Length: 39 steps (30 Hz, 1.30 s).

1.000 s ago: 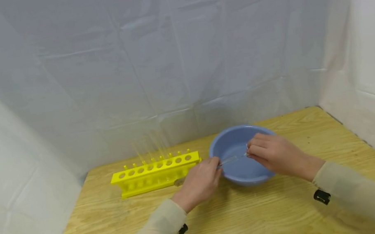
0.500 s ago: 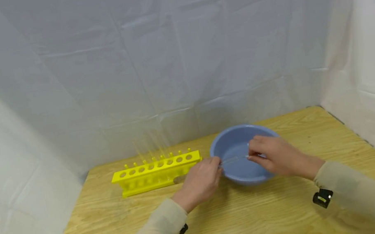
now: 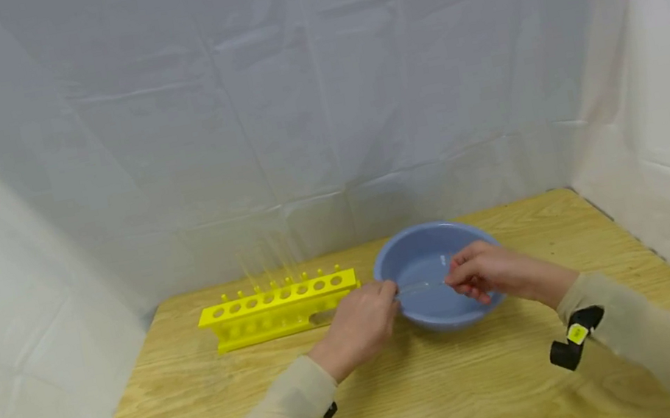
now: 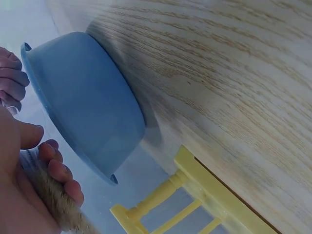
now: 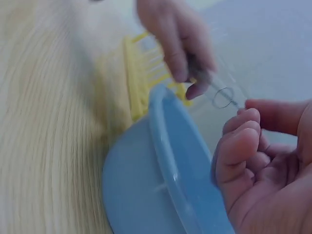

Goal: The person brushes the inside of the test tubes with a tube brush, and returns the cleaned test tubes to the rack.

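My left hand (image 3: 359, 326) grips a clear glass test tube (image 3: 411, 290) lying nearly level, its mouth over the blue basin (image 3: 392, 251). The brown bristles of a test tube brush (image 4: 61, 201) show inside the tube, in the left wrist view. From the tube's mouth a twisted wire handle (image 5: 234, 102) runs to my right hand (image 3: 497, 274), whose thumb and forefinger pinch it above the basin. The other right fingers are curled loosely. Part of the tube and brush is hidden by my left hand.
A yellow test tube rack (image 3: 278, 305) stands left of the basin, just behind my left hand. Several clear tubes (image 3: 279, 256) rise at its back, faint against the white sheeting (image 3: 314, 93). Everything stands on a wooden table (image 3: 410, 405).
My right hand has rolled over at the wrist, with its fingers now turned more upward, while staying on the wire. The left hand, tube, basin and rack keep their places.
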Available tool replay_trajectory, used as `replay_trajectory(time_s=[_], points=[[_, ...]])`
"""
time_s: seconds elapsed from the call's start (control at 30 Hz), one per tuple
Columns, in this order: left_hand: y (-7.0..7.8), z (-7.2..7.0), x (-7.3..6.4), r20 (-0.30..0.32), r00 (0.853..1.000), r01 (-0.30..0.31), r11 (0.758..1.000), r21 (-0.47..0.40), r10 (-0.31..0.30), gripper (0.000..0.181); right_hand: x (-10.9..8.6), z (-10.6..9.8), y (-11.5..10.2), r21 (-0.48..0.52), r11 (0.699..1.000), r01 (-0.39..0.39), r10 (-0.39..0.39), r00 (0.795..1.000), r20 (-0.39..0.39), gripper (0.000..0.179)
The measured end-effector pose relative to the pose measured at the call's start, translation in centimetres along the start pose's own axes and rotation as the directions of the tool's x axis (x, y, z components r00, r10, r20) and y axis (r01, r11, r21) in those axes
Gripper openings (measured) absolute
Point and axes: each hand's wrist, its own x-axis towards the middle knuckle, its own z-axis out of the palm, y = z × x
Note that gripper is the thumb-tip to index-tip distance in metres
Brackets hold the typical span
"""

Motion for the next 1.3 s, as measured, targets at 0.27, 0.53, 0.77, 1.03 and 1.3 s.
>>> replay_trajectory(time_s=[0.27,0.53,0.77,1.03,1.3], points=[[-0.3,-0.2,0.0,0.058,0.997,0.058,0.996,-0.065,-0.054,0.023,0.0,0.8,0.8,-0.363,0.912,0.193,-0.253,0.959,-0.127,0.019],[-0.5,-0.3,-0.2,0.081,0.993,0.099,0.986,-0.136,-0.089,0.018,0.1,1.2,1.8,-0.894,0.191,0.405,-0.777,0.619,0.114,0.019],[-0.5,-0.1,-0.3,0.079,0.994,0.082,0.988,-0.135,-0.072,0.016,0.3,1.1,2.0,-0.895,0.132,0.427,-0.797,0.582,0.161,0.042],[-0.5,0.0,-0.3,0.049,0.998,0.047,0.994,-0.102,-0.042,0.018,0.1,1.2,1.8,-0.878,0.201,0.434,-0.765,0.630,0.136,0.015],[-0.5,0.4,-0.4,0.015,1.000,0.004,0.999,-0.049,-0.003,0.017,-0.3,1.2,0.8,-0.616,0.704,0.354,-0.477,0.878,-0.041,0.019]])
